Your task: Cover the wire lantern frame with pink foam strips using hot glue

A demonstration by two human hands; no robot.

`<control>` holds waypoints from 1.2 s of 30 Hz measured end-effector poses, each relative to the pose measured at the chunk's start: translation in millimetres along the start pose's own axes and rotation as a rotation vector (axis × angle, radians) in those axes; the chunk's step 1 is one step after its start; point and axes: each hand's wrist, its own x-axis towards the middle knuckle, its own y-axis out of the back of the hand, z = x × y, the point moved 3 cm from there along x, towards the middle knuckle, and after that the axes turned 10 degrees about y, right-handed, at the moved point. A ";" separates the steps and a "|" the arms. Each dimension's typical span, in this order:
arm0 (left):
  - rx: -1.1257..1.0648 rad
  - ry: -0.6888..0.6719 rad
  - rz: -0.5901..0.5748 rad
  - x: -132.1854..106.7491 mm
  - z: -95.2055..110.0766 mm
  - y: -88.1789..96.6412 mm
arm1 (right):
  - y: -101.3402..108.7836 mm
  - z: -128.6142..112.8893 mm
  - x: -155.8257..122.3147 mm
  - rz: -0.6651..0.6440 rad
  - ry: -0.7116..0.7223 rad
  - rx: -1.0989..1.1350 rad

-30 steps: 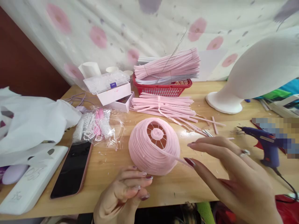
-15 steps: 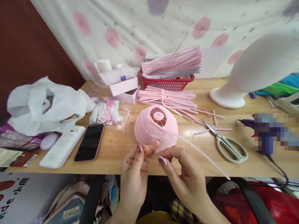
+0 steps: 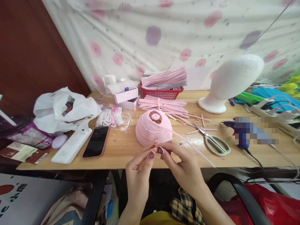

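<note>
A pink dome (image 3: pixel 153 128) wound from pink strips sits on the wooden table (image 3: pixel 117 154), with a round opening at its top. A loose pink strip (image 3: pixel 192 147) trails from it to the right. My left hand (image 3: pixel 140 162) pinches the dome's near lower edge with thumb and fingers. My right hand (image 3: pixel 181 164) meets it there, fingers closed on the same edge. Both hands are at the table's front edge.
Green-handled scissors (image 3: pixel 214 143) lie right of the dome, a blue glue gun (image 3: pixel 239 136) beyond them. A phone (image 3: pixel 96 141), white box (image 3: pixel 71 146), plastic bag (image 3: pixel 65 109), bead packet (image 3: pixel 112 115), pink strips (image 3: pixel 164 104), red basket (image 3: pixel 161 93) and white foam head (image 3: pixel 232 81) stand around.
My right hand came in from the right and joined the left at the dome's near edge. The view pulled back and up, showing more of the table and wall.
</note>
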 end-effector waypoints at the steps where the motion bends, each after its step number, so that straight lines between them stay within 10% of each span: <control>1: 0.033 -0.034 -0.008 -0.5 0.9 0.1 | -0.4 -0.4 0.0 -0.001 0.003 -0.002; 13: 0.649 -0.821 -0.021 -6.3 12.6 -1.2 | -7.6 3.0 -4.3 0.077 0.046 -0.061; 19: 0.710 -0.920 -0.007 -4.4 14.1 -0.5 | -9.9 3.1 -4.2 0.082 0.021 -0.027; 23: 0.615 -0.843 -0.032 -8.3 11.2 2.9 | -7.5 9.7 -5.1 0.127 -0.022 0.015; 31: 0.135 -0.234 0.044 -1.9 8.8 8.8 | -0.7 17.5 -3.0 0.148 -0.245 0.356; 36: 0.157 -0.254 -0.018 8.1 23.6 -1.7 | -5.7 24.7 -4.4 0.092 -0.356 0.543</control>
